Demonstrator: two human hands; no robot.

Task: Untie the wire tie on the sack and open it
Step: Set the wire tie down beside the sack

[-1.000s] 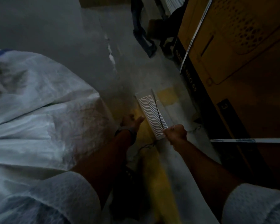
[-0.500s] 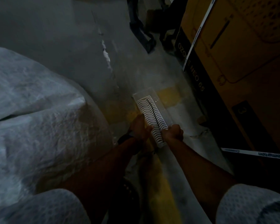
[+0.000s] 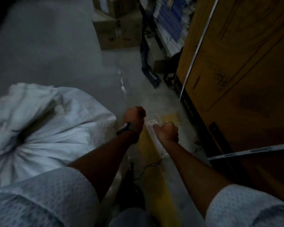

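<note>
Both the left hand and right hand are curled into fists right of the white sack, over a wavy tray; what they hold is unclear.

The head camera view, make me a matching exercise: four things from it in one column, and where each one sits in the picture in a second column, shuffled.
Things:
1. white woven sack
2. large tan carton
3. small cardboard boxes
4. wavy-patterned white tray

Places:
A. top centre, far across the floor
B. on the floor between the two hands
C. left side
D. right side, standing tall

Pairs: 1-C, 2-D, 3-A, 4-B
</note>
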